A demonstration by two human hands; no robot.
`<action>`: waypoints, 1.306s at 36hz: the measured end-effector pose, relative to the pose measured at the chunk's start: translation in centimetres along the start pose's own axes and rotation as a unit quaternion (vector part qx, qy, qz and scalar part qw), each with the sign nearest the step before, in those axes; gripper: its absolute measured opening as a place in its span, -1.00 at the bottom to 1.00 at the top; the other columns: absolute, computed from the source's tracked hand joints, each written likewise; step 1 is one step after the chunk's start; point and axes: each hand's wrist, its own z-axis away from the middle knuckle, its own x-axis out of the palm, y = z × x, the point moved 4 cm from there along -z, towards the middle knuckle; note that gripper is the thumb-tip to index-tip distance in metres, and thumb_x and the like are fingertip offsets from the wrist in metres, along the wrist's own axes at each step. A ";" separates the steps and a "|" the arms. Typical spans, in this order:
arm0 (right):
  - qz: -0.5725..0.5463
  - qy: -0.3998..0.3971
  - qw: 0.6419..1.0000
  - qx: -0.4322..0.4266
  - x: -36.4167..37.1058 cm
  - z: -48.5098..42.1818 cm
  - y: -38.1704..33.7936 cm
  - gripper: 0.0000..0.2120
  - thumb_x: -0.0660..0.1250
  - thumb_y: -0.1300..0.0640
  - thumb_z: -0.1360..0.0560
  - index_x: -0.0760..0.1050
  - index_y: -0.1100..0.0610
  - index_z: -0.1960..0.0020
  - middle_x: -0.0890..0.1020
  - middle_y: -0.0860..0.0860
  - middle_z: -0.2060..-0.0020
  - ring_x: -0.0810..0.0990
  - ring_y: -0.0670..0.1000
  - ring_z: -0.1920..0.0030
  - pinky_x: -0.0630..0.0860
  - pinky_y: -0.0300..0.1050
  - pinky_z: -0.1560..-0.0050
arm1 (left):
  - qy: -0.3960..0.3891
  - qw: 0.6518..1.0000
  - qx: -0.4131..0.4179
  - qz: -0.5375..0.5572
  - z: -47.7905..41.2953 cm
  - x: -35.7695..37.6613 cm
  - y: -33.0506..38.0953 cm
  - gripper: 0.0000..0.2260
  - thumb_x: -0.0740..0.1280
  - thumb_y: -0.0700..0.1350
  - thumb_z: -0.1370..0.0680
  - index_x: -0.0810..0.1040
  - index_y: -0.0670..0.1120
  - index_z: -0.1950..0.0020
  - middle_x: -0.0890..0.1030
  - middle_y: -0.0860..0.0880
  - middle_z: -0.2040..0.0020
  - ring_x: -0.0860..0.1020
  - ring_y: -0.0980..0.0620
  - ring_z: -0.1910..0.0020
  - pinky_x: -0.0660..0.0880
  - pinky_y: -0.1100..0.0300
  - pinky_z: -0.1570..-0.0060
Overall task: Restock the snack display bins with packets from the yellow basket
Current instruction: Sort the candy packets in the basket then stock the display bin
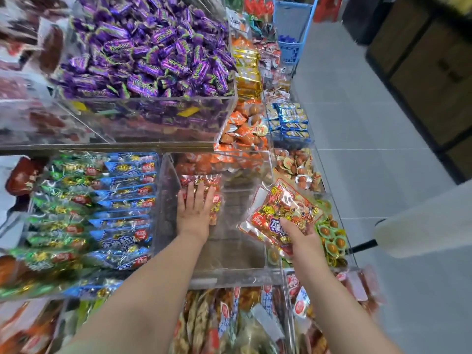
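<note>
head: worn on head | faces forward and down | close over clear acrylic snack bins (178, 175) | single view, nothing shared

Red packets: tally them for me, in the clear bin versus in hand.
Pressed packet in the clear bin, under the left hand: 1
Held packet in the right hand grip: 1
Total: 2 that I can tell apart

packets (204, 186) in bin (229, 275), left hand (194, 213) atop
</note>
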 end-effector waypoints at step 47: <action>0.037 -0.121 0.992 -0.014 3.5 5.7 0.1 0.20 0.57 -0.23 -0.07 0.04 0.03 -0.53 0.30 0.10 -0.45 0.37 0.15 -0.35 0.31 0.10 -0.31 | -0.197 0.766 0.064 0.609 9.5 -11.1 -0.3 -0.29 0.57 -0.02 -0.34 0.17 0.23 -0.26 0.52 -0.07 -0.21 0.57 0.05 -0.04 0.48 0.20 0.11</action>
